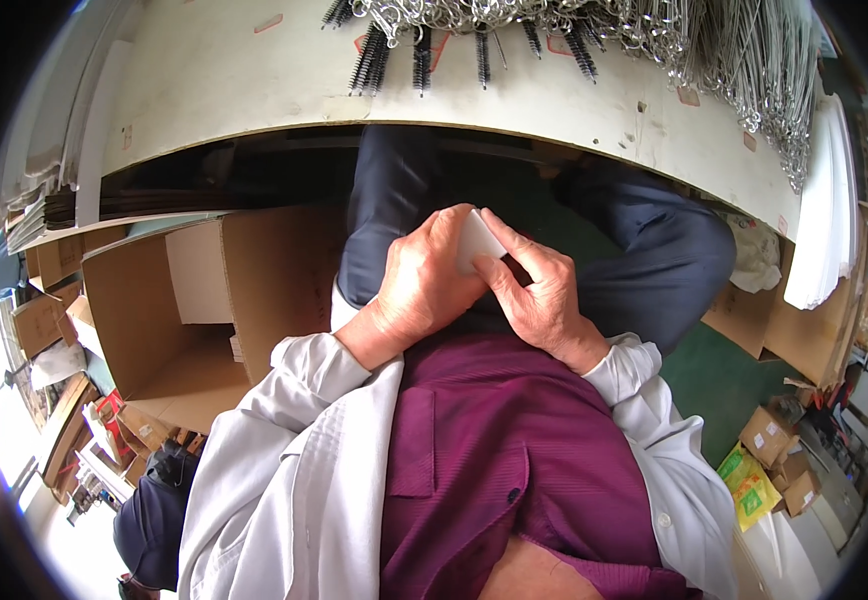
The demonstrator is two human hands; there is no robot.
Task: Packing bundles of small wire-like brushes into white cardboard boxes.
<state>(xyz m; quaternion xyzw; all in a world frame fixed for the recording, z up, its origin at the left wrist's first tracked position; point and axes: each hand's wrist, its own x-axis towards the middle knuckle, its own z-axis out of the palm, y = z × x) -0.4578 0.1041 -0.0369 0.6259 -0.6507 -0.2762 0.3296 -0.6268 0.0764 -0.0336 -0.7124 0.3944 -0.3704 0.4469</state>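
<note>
Above my lap I hold a small white box-like piece (478,240) with both hands. My left hand (424,265) is closed around its left side, and its fingers are mostly hidden behind the back of the hand. From the other side, my right hand (539,295) grips it, the thumb on the near face and the index finger along the far right edge. The underside of the piece cannot be seen. Beyond my hands, on the table (284,90), lie several black-bristled wire brushes (422,62) with their heads toward me.
Looped wire handles (554,15) and a bundle of thin wires (754,90) crowd the table's far right. An open cardboard box (164,370) stands at my left, with white flat sheets inside it. White stacked sheets (824,210) hang by the table's right end. Cartons (769,435) sit lower right.
</note>
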